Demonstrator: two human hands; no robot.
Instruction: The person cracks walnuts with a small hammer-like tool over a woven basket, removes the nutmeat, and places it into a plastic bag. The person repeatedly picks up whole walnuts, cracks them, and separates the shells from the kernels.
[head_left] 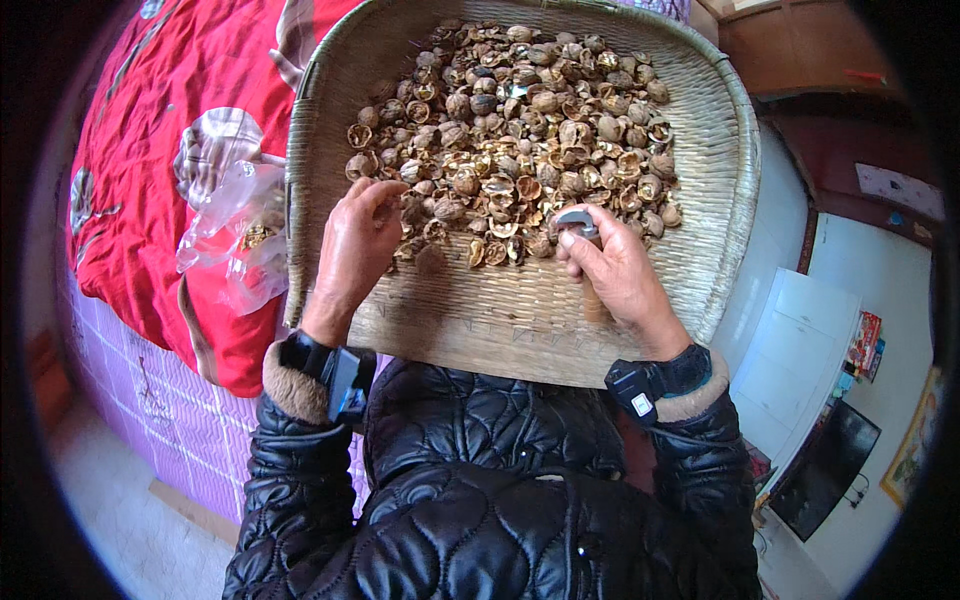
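A wide woven basket tray (715, 235) lies across my lap, with a heap of walnuts (510, 130) in it, some whole and many cracked into half shells and pieces. My left hand (355, 240) is over the tray's left side, at the near edge of the heap. Its fingers are curled together, and whatever they may hold is hidden. Closed in my right hand (622, 275) is a tool with a curved grey metal head (572, 217) and what looks like a brown handle below the fist. That hand is above the tray's near right part, just short of the walnuts.
A clear plastic bag (240, 235) with small pieces inside rests on a red patterned cloth (140, 185), left of the tray. Beneath the cloth is a purple quilted bedcover (150, 400). A white cabinet (795, 345) and a dark television (825, 470) stand to the right.
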